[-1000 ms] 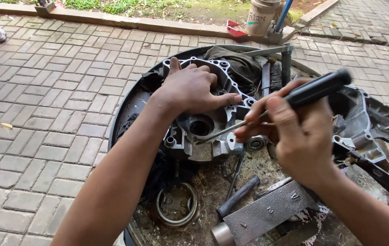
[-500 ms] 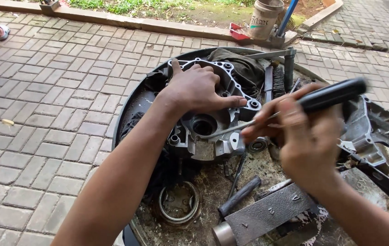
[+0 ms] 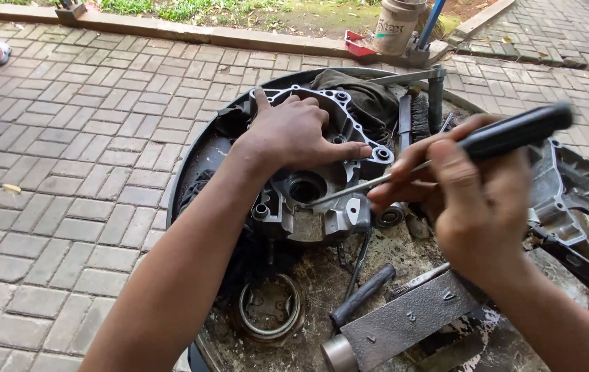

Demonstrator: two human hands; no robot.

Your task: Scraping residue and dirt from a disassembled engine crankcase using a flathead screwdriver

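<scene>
Where it rests on the round work stand [image 3: 191, 165], the engine case half [image 3: 322, 200] shows as a cast grey metal part, dull and grimy, with a scalloped flange carrying bolt bosses around its edge and a dark round bore near its middle. Left hand [image 3: 294, 134] lies flat on top of the casting, fingers spread wide, thumb stretched toward a corner boss; it presses down and grips nothing. Right hand [image 3: 477, 200] is closed around a screwdriver [image 3: 446, 155]: black, smooth handle projecting up and to the right beyond the knuckles, thin bare steel shaft running down and left. Shaft tip sits at the rim of the bore, just below the left thumb. Casting is thus under the left hand and to the left of the right hand, linked to it only by the shaft.

Stand surface is rough, stained, oily. A dark rag [image 3: 370, 100] lies bunched behind the casting. A metal ring [image 3: 270, 310] lies flat in front of it. A hammer [image 3: 404, 320] with a blocky, worn steel head lies in the foreground. A second grey casting [image 3: 577, 213] sits at the right edge. Ground around is grey brick paving [image 3: 74, 138].
</scene>
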